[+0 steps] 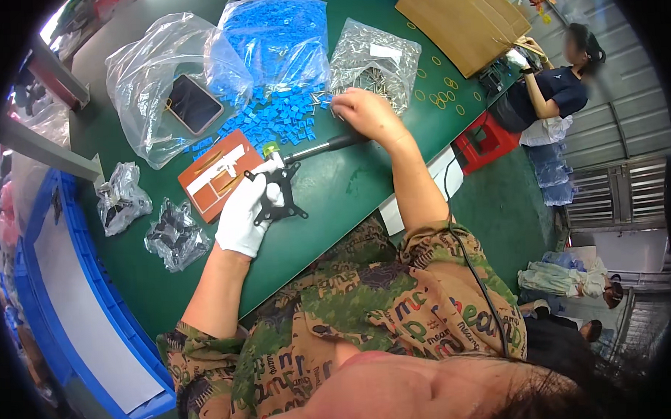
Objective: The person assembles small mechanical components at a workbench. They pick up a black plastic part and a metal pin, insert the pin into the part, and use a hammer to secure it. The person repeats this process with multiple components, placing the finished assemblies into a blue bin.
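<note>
the gloved left hand [241, 217] is gripping a black four-armed bracket [286, 190] over the green table [342, 198], its fingers clasping one side; the bare right hand [369, 115] is hovering beside a bag of screws [352, 55], fingers bending inward; whether they are pinching anything, i cannot tell

Your left hand [247, 211] wears a soft, matt white cloth glove [235, 232] against the smooth, dull black bracket [282, 199], whose bright metal-looking shaft [311, 150] runs into a matt dark grip [348, 140]. Before you, the green tabletop [328, 217] looks smooth with a faint sheen, strewn with hard plastic blue pieces [269, 122] and shiny metal screws [379, 81], beneath thin, crinkled, glossy clear plastic bags [141, 94] (they catch the light in sharp creases). Your phone-like device [195, 103] has a sleek, glassy screen, the box [458, 29] is matt brown cardboard, and your patterned shirt [332, 317] is matt woven-looking cloth.
</note>
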`<state>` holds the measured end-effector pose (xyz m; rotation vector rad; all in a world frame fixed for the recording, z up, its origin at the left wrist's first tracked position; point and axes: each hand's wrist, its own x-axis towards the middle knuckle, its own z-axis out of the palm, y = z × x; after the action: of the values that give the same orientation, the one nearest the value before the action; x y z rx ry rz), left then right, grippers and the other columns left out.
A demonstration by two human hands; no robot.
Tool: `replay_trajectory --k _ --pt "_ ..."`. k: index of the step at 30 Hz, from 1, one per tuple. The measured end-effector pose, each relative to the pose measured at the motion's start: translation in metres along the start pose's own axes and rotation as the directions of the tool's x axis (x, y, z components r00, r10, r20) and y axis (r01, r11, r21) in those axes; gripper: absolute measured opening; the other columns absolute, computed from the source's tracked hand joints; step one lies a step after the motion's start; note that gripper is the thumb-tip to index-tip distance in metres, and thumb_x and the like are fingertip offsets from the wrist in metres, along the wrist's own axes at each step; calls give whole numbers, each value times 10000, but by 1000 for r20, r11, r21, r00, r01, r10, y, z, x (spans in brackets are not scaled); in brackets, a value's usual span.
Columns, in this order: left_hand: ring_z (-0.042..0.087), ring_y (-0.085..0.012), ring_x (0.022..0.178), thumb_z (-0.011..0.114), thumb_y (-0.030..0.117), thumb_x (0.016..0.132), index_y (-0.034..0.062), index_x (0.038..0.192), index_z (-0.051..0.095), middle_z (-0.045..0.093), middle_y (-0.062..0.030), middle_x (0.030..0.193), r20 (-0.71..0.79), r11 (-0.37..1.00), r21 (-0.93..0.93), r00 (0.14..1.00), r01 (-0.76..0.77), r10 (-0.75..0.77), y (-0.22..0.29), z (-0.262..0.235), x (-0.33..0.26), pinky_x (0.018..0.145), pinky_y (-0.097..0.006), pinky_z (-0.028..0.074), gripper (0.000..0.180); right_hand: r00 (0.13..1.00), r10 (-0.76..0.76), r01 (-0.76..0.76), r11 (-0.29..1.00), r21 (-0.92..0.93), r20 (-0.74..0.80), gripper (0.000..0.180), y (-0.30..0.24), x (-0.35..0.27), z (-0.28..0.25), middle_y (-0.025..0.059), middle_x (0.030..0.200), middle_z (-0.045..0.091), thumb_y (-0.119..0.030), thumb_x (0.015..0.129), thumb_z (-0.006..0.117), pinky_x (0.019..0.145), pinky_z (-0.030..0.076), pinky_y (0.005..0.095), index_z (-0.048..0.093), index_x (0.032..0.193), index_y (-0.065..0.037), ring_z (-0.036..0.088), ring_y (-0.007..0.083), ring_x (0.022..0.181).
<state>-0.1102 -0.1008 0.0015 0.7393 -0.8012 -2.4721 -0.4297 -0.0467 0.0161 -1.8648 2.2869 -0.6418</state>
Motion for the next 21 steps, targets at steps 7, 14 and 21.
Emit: replay_trajectory --k 7,14,21 --pt "575 -70 808 549 269 1050 60 1352 601 609 34 912 55 999 39 998 1 -3 0 -5 0 739 -234 490 371 984 -176 173 981 -93 -30 191 -24 10 13 80 973 694 -279 929 664 813 527 464 761 1014 -139 683 299 944" --pt "575 -79 803 539 254 1055 41 1361 585 608 22 907 50 999 50 999 -9 6 -1 -3 -2 744 -243 496 375 965 -260 251 951 -183 -31 143 -28 13 26 80 923 655 -223 925 658 813 511 453 750 965 -121 652 300 975" --pt "555 -118 771 528 221 1061 1 1342 582 594 -15 859 -6 990 143 1000 0 0 2 6 -8 737 -265 494 362 936 -289 287 957 -37 -200 116 -32 10 23 116 976 671 -161 928 646 811 515 446 695 948 -57 653 329 956"
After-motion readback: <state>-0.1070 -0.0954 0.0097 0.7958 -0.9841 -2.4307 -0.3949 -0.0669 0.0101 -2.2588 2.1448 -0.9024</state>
